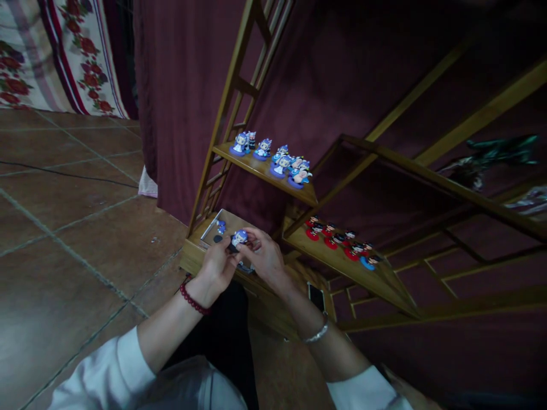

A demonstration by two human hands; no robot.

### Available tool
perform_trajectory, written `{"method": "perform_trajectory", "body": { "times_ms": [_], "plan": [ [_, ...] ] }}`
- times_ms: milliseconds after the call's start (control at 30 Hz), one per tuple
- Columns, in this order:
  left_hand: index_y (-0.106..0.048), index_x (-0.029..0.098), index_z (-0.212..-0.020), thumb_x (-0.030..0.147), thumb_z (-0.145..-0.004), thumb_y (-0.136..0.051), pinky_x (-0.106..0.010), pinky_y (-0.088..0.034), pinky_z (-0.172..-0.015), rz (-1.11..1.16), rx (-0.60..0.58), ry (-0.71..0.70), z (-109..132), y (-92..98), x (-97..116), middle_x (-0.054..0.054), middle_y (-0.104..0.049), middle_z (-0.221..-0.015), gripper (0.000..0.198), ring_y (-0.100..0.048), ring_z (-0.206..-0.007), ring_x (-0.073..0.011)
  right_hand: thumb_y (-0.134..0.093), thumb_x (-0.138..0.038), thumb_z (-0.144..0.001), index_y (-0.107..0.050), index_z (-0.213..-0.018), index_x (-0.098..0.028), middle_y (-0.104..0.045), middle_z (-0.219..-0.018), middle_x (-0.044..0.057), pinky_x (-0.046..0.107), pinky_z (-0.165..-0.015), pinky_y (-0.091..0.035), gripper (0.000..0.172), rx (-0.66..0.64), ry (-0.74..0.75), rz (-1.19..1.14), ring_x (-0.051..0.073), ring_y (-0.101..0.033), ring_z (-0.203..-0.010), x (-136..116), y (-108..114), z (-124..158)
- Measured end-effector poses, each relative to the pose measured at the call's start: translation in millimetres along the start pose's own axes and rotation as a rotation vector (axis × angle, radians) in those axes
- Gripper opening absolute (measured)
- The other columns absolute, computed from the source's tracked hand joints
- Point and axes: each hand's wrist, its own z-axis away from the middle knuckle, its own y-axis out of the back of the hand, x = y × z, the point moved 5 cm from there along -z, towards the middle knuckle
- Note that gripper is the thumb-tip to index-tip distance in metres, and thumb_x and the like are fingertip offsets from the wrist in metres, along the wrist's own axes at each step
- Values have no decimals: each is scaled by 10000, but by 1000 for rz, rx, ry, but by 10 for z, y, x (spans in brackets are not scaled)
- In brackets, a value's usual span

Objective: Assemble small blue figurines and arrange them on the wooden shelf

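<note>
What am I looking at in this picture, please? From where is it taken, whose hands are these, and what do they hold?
There is no machine here. The one picture comes from a camera worn on a person's head, looking down at their own hands. The left hand and the right hand together hold a small blue-and-white figure above a grey tray at the bottom of a wooden rack. Higher shelves carry blue figures and red figures.

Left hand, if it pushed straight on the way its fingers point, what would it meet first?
The blue-haired figurine, which the left hand pinches together with the right hand. Past it the line seems to run to the grey tray on the low shelf, though depth is hard to judge.
</note>
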Motion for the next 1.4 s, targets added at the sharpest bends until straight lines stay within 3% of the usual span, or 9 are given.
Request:
{"method": "perform_trajectory", "body": {
  "times_ms": [167,467,633,1033,1133,1400],
  "plan": [
    [-584,66,-752,70,-815,-408,-251,-536,-610,-30,-66,12,-9,-109,-8,-126,-637,-749,187,-631,-689,-168,-620,-240,-697,-577,-1014,-210,-629,-936,26,303,-778,-447,321,38,32,-73,161,-559,-872,68,13,42],
    [-571,80,-775,66,-823,-409,-241,-528,-531,-89,-1,-19,55,-230,-56,-86,-627,-678,169,-607,-578,-139,-630,-250,-680,-601,-900,-204,-601,-847,26,318,-757,-432,227,79,1,21,182,-528,-845,57,113,73],
    [-562,71,-757,87,-836,-410,-241,-518,-511,-117,16,-32,119,-300,-72,-106,-629,-703,172,-607,-575,-146,-652,-271,-668,-576,-994,-209,-600,-860,28,321,-741,-431,341,100,-6,14,188,-515,-835,69,165,98],
    [-564,78,-733,101,-825,-447,-215,-524,-560,-202,-41,10,134,-417,-76,-86,-623,-688,151,-602,-565,-115,-652,-252,-671,-598,-816,-198,-617,-817,35,296,-713,-434,164,214,-3,-1,193,-529,-842,64,311,109],
    [-569,76,-742,98,-828,-442,-219,-527,-597,-202,-65,-3,139,-459,-73,-84,-625,-688,155,-608,-591,-114,-649,-247,-668,-610,-865,-198,-622,-836,33,295,-729,-435,207,240,-5,-14,187,-533,-840,81,354,89],
    [-583,82,-737,78,-813,-465,-158,-460,-478,-343,-59,-106,173,-554,41,-42,-606,-632,140,-549,-501,-69,-656,-274,-649,-611,-992,-214,-632,-864,26,288,-739,-447,351,240,-41,-104,170,-561,-815,142,449,-15]
  ]
}}
